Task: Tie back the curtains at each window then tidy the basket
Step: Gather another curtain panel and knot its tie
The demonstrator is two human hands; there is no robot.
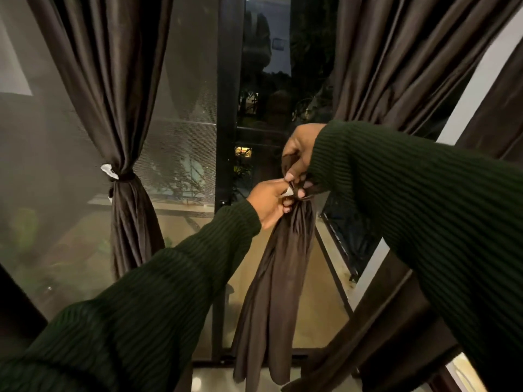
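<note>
Two dark brown curtains hang at a tall window. The left curtain (121,108) is gathered at its waist by a dark tie-back (124,176) with a white tab. The right curtain (283,264) is bunched at its waist between both hands. My left hand (268,202) pinches a white tab end of the tie-back (288,191) against the bunch. Just above it, my right hand (297,157) grips the dark band of the tie-back, fingers curled round it. Much of the band is hidden by my fingers. No basket is in view.
A black window frame post (226,108) stands between the curtains, with a mesh screen (184,123) to its left. Outside it is dark, with plants and a lit balcony floor. Another dark curtain (495,108) and a white wall strip (481,80) lie at the far right.
</note>
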